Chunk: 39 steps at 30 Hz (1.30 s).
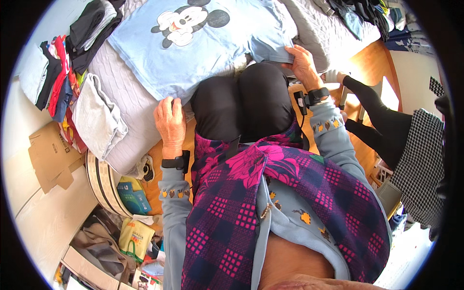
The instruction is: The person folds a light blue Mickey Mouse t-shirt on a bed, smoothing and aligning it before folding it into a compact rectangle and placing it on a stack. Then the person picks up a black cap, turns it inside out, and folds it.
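A light blue T-shirt (145, 47) with a Mickey Mouse print lies spread on the bed before me, its neck end to the right. My left hand (170, 123) has its fingers curled over the near corner of the hem; the fingertips are partly hidden. At the other end, my right hand (303, 65) pinches the edge of a sleeve (273, 47) between thumb and fingers. My knees in black trousers (239, 101) press close to the bed's edge, between both hands.
Folded grey cloth (99, 116) and a stack of dark clothes (87, 32) lie on the bed's left. Flattened cardboard (52, 156) and a round striped basket (105, 185) stand lower left. Another person's legs (373, 119) are at right, near more clothes (362, 18).
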Each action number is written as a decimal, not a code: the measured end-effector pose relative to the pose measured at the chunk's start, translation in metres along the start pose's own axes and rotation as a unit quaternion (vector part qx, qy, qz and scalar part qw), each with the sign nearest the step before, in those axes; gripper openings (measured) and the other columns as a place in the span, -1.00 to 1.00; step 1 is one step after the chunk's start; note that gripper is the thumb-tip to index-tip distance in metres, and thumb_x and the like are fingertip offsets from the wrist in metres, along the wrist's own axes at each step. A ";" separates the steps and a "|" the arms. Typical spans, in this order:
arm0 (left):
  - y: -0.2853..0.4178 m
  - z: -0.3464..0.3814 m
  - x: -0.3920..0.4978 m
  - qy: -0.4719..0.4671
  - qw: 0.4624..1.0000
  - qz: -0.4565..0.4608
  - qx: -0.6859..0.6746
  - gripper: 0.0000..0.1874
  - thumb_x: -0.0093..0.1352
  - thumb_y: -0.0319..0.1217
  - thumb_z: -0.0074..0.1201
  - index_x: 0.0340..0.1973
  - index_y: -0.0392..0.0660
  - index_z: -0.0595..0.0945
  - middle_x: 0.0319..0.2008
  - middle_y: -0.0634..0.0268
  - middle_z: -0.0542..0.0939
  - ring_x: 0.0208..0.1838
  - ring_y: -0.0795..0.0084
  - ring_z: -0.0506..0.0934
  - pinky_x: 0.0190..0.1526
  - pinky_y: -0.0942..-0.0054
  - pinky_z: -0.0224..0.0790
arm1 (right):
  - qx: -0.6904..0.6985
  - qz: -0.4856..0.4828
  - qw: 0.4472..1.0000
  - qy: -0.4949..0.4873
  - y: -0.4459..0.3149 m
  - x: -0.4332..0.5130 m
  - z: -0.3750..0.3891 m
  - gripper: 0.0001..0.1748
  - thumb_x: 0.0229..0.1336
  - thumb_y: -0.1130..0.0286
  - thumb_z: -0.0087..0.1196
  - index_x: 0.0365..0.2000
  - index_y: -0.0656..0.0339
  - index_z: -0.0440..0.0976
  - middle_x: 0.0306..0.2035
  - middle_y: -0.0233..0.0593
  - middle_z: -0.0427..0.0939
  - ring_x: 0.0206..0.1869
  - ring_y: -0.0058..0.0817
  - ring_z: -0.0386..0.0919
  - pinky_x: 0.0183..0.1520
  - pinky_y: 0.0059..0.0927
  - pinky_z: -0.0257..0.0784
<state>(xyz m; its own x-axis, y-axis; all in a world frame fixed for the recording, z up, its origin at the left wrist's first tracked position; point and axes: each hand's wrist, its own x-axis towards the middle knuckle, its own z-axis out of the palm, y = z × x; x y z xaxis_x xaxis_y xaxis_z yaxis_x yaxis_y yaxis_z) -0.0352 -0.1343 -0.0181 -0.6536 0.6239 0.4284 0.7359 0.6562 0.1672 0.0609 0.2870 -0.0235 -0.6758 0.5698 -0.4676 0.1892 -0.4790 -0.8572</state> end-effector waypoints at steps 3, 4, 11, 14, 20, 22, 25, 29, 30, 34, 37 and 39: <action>-0.005 0.003 0.000 0.025 1.000 0.000 -0.016 -0.76 0.22 -0.56 0.21 -0.18 -0.16 0.61 -0.13 0.19 0.56 0.00 0.11 0.55 0.03 0.15 0.38 | 0.003 -0.001 1.000 -0.006 -0.007 -0.004 0.004 -0.67 0.14 0.46 0.24 -0.07 0.29 0.48 -0.20 -0.24 0.58 -0.28 -0.36 0.60 -0.43 -0.27 0.60; -0.008 0.002 0.001 0.048 0.999 -0.003 -0.024 -0.79 0.23 -0.56 0.21 -0.21 -0.15 0.62 -0.15 0.20 0.57 -0.01 0.11 0.56 0.02 0.16 0.38 | 0.005 0.002 1.000 0.004 -0.010 -0.005 0.007 -0.64 0.14 0.47 0.23 -0.04 0.31 0.48 -0.18 -0.22 0.58 -0.28 -0.34 0.60 -0.44 -0.28 0.59; -0.023 -0.013 0.023 0.073 0.983 -0.070 -0.153 -0.85 0.25 -0.56 0.19 -0.27 -0.13 0.62 -0.25 0.23 0.63 -0.10 0.17 0.59 -0.02 0.23 0.38 | 0.013 -0.042 0.999 0.024 -0.037 -0.003 0.024 -0.42 0.15 0.57 0.14 0.21 0.30 0.36 -0.17 -0.11 0.55 -0.47 -0.28 0.57 -0.49 -0.33 0.53; -0.029 -0.019 0.034 0.067 0.957 -0.163 -0.232 -0.88 0.31 -0.55 0.18 -0.24 -0.18 0.63 -0.32 0.16 0.64 -0.19 0.13 0.60 -0.11 0.26 0.43 | 0.031 -0.035 0.998 -0.046 -0.056 0.011 0.033 -0.61 0.23 0.56 0.05 0.09 0.33 0.47 -0.29 -0.14 0.56 -0.48 -0.34 0.58 -0.45 -0.38 0.52; -0.046 -0.020 0.059 0.085 0.913 -0.236 -0.321 -0.86 0.42 -0.47 0.16 -0.15 -0.27 0.63 -0.34 0.31 0.62 -0.28 0.54 0.53 -0.18 0.52 0.41 | 0.002 -0.055 0.992 -0.117 -0.090 0.047 0.057 -0.71 0.32 0.41 -0.01 -0.09 0.41 0.53 -0.30 -0.11 0.65 -0.41 -0.45 0.60 -0.34 -0.43 0.54; -0.053 -0.017 0.069 0.083 0.905 -0.272 -0.317 -0.85 0.42 -0.48 0.16 -0.14 -0.26 0.63 -0.34 0.28 0.64 -0.29 0.53 0.54 -0.18 0.51 0.42 | -0.003 -0.059 0.989 -0.139 -0.096 0.062 0.065 -0.71 0.33 0.39 0.00 -0.07 0.38 0.53 -0.26 -0.09 0.66 -0.37 -0.45 0.61 -0.30 -0.44 0.54; -0.062 -0.012 0.082 0.080 0.901 -0.300 -0.303 -0.84 0.44 -0.46 0.15 -0.14 -0.29 0.64 -0.34 0.30 0.65 -0.29 0.55 0.52 -0.17 0.52 0.42 | 0.011 -0.051 0.979 -0.197 -0.100 0.087 0.075 -0.72 0.31 0.35 0.09 -0.05 0.26 0.59 -0.19 -0.18 0.69 -0.24 -0.47 0.64 -0.21 -0.46 0.53; -0.072 -0.003 0.094 0.083 0.912 -0.301 -0.265 -0.83 0.45 -0.44 0.14 -0.15 -0.30 0.63 -0.33 0.29 0.64 -0.29 0.55 0.53 -0.18 0.50 0.42 | 0.062 -0.027 0.966 -0.250 -0.091 0.122 0.092 -0.62 0.33 0.40 -0.01 0.10 0.31 0.45 -0.12 -0.08 0.64 -0.05 -0.29 0.63 -0.14 -0.32 0.59; -0.074 0.000 0.095 0.080 0.912 -0.307 -0.259 -0.83 0.45 -0.44 0.13 -0.15 -0.31 0.63 -0.33 0.29 0.64 -0.29 0.55 0.53 -0.18 0.50 0.43 | 0.091 -0.010 0.960 -0.266 -0.087 0.128 0.096 -0.59 0.34 0.42 -0.06 0.15 0.31 0.41 -0.11 -0.06 0.62 0.01 -0.23 0.61 -0.12 -0.28 0.60; -0.080 0.016 0.099 0.070 0.917 -0.334 -0.207 -0.81 0.42 -0.43 0.14 -0.16 -0.32 0.63 -0.34 0.21 0.66 -0.31 0.45 0.56 -0.18 0.43 0.45 | 0.135 -0.050 0.941 -0.307 -0.068 0.139 0.112 -0.34 0.31 0.44 0.01 0.38 0.18 0.10 0.22 0.02 0.43 0.03 -0.13 0.58 -0.15 -0.13 0.60; -0.080 0.026 0.096 0.067 0.921 -0.345 -0.169 -0.78 0.39 -0.40 0.15 -0.17 -0.32 0.63 -0.33 0.15 0.66 -0.30 0.39 0.57 -0.17 0.38 0.45 | 0.128 -0.097 0.931 -0.328 -0.062 0.136 0.112 -0.07 0.33 0.38 0.02 0.51 -0.01 -0.29 0.46 0.09 0.06 0.15 -0.05 0.48 -0.05 -0.03 0.55; -0.080 0.028 0.094 0.069 0.921 -0.349 -0.159 -0.76 0.39 -0.37 0.16 -0.17 -0.31 0.63 -0.33 0.13 0.66 -0.30 0.38 0.57 -0.17 0.36 0.45 | 0.116 -0.139 0.942 -0.282 -0.063 0.132 0.106 -0.08 0.32 0.33 0.04 0.51 -0.01 -0.24 0.46 0.08 0.06 0.18 -0.03 0.46 -0.01 -0.03 0.54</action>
<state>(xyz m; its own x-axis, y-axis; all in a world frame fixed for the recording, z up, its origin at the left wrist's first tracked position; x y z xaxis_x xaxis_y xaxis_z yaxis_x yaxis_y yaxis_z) -0.1601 -0.1163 -0.0165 -0.9743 0.0229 0.2242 0.1746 0.7058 0.6866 -0.1161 0.3216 -0.0087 -0.9599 0.2800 0.0127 -0.1668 -0.5343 -0.8287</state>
